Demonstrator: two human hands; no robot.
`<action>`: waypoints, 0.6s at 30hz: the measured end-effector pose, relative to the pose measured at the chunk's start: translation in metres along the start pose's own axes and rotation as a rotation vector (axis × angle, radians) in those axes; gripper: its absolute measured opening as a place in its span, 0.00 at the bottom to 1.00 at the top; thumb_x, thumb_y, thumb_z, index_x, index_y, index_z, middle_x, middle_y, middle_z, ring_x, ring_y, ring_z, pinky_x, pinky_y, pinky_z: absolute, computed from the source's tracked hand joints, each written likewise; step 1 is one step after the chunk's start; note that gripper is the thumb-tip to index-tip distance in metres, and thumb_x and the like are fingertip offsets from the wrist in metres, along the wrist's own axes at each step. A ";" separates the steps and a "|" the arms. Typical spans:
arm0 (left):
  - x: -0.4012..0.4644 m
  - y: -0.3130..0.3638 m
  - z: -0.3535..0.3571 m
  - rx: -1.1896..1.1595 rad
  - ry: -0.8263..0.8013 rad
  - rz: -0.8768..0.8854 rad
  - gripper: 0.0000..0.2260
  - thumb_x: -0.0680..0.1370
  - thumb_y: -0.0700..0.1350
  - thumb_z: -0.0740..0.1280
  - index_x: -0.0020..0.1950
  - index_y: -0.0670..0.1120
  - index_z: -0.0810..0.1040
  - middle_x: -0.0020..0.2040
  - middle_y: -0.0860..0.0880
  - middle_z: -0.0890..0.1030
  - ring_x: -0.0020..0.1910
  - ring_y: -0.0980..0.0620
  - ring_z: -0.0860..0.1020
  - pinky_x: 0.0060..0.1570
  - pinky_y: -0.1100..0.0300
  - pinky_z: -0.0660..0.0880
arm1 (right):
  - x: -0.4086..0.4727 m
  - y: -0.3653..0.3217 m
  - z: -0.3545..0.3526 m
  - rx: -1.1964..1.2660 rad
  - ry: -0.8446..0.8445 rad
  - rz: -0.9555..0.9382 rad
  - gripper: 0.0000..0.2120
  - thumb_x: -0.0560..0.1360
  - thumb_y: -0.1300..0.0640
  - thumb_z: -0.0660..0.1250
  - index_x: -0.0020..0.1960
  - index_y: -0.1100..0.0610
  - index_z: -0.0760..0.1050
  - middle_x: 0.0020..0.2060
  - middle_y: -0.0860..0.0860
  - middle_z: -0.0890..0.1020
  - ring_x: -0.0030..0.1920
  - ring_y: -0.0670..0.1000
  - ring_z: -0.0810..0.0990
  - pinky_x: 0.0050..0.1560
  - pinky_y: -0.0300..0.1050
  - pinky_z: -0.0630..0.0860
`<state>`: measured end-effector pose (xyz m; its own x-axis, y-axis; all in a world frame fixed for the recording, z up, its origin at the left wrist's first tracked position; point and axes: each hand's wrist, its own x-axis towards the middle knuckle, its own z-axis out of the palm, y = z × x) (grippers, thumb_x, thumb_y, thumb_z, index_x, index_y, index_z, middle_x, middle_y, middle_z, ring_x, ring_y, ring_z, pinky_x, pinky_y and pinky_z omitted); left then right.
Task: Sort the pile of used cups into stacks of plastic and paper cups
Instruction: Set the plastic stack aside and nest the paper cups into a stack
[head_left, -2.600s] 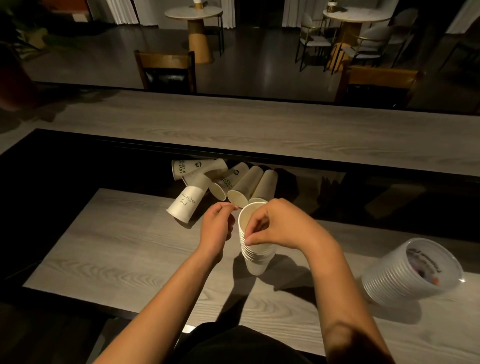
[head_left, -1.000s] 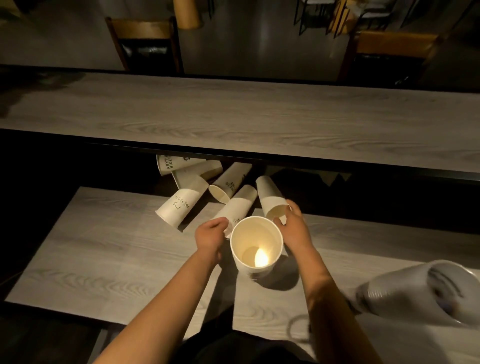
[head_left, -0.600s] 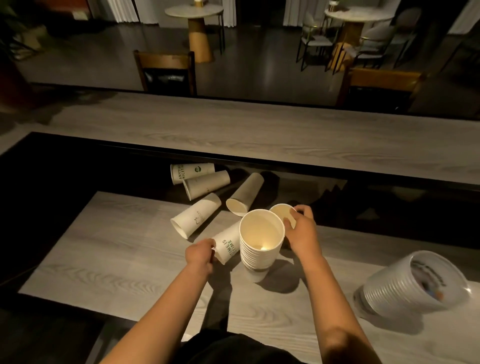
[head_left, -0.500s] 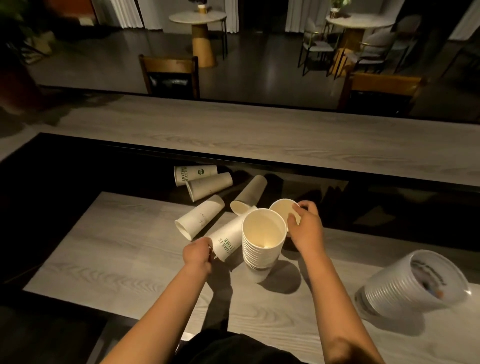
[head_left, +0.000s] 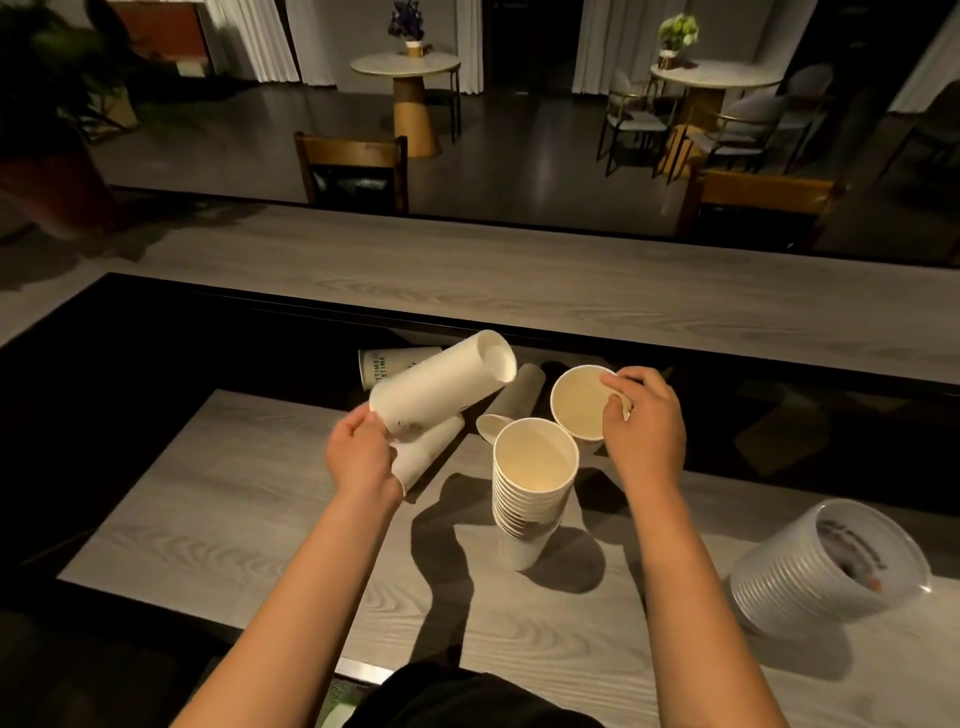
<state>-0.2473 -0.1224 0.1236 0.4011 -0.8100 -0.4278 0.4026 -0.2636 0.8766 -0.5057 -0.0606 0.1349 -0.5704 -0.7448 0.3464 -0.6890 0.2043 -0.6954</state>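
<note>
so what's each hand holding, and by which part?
Left hand grips a paper cup at its mouth end, base tilted up. Right hand pinches another cup by its rim, mouth up.

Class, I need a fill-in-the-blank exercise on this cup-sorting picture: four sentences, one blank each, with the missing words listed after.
1. The left hand holds a paper cup tilted with its base pointing ____ from the person.
2. The right hand grips a second cup by its ____.
3. The upright paper stack stands ____ the two hands.
4. The plastic stack lies on its ____.

Missing words: away; rim; between; side
</note>
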 end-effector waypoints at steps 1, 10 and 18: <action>-0.004 0.009 0.003 0.040 0.002 0.100 0.11 0.80 0.37 0.64 0.57 0.51 0.80 0.51 0.48 0.82 0.37 0.54 0.76 0.29 0.62 0.76 | 0.001 -0.002 -0.003 0.007 0.006 0.000 0.15 0.79 0.66 0.65 0.61 0.55 0.84 0.58 0.45 0.78 0.59 0.49 0.74 0.51 0.41 0.72; -0.068 0.055 0.015 0.255 -0.320 1.026 0.21 0.73 0.30 0.62 0.49 0.57 0.77 0.47 0.57 0.80 0.48 0.54 0.80 0.48 0.62 0.77 | 0.008 -0.023 -0.033 0.057 0.052 -0.056 0.15 0.79 0.67 0.64 0.58 0.55 0.85 0.56 0.46 0.80 0.59 0.50 0.76 0.51 0.40 0.72; -0.094 0.021 0.015 0.567 -0.648 1.333 0.17 0.72 0.30 0.65 0.53 0.49 0.80 0.49 0.66 0.72 0.50 0.54 0.74 0.47 0.67 0.71 | 0.013 -0.034 -0.051 0.153 0.105 -0.095 0.15 0.79 0.65 0.64 0.56 0.52 0.86 0.52 0.41 0.80 0.57 0.50 0.78 0.56 0.50 0.80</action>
<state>-0.2887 -0.0599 0.1854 -0.2632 -0.6477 0.7150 -0.3418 0.7556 0.5587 -0.5126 -0.0444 0.1952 -0.5550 -0.6841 0.4733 -0.6708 0.0316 -0.7409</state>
